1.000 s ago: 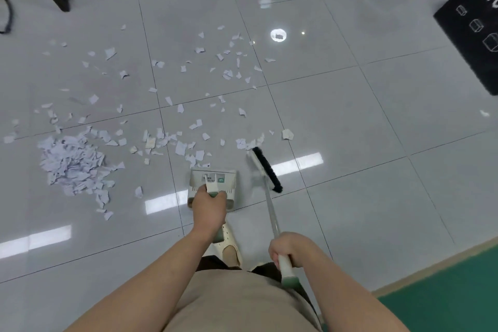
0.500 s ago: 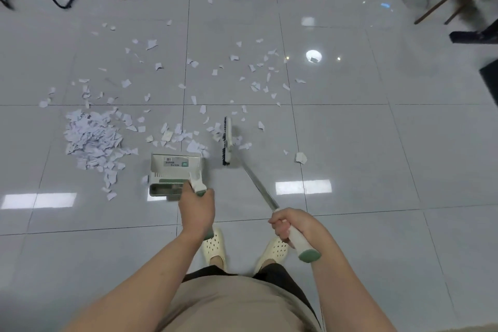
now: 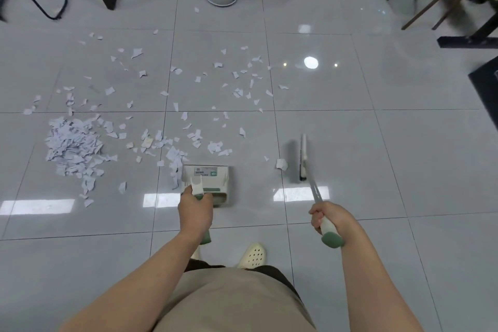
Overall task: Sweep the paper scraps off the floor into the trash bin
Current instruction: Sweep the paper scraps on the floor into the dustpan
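So over at about 9 o'clock there's a thick pile of paper scraps point(image 3: 71, 147) on the tiled floor point(image 3: 404, 159), with loose bits scattered from there out toward 12 o'clock. Dead centre sits the dustpan point(image 3: 206, 179), flat on the floor with its mouth facing the scraps, a few pieces touching its left edge. The left hand point(image 3: 195, 214) is wrapped tight around the dustpan's handle. Off at 3 o'clock from the pan is the broom point(image 3: 303, 158), head down on the floor and well apart from the pan, one lone scrap just beside its left side. The right hand point(image 3: 330, 217) is curled firmly around the broom's green-tipped grip. No trash bin I can pick out for sure.
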